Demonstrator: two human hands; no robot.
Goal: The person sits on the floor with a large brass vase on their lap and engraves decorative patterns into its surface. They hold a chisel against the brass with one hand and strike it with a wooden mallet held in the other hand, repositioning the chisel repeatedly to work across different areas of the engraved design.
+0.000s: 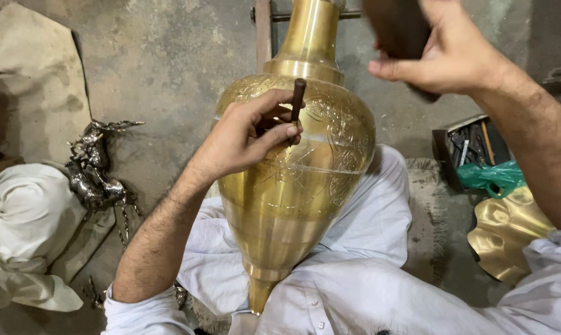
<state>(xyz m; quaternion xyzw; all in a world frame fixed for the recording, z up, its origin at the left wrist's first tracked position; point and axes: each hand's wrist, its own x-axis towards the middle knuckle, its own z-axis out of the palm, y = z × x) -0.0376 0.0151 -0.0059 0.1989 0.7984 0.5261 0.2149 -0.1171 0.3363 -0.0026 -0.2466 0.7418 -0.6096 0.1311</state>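
A large engraved brass vase lies across my lap, its narrow neck pointing away from me. My left hand rests on the vase's shoulder and pinches a short dark metal chisel, held upright with its tip against the brass. Raised above the vase at the upper right, my right hand grips a dark, blurred mallet. White cloth of my clothing surrounds the lower part of the vase.
A silver metal deer figure stands on the floor at the left beside white cloth. At the right are a box of tools, a green plastic bag and a wavy brass piece. The concrete floor lies beyond.
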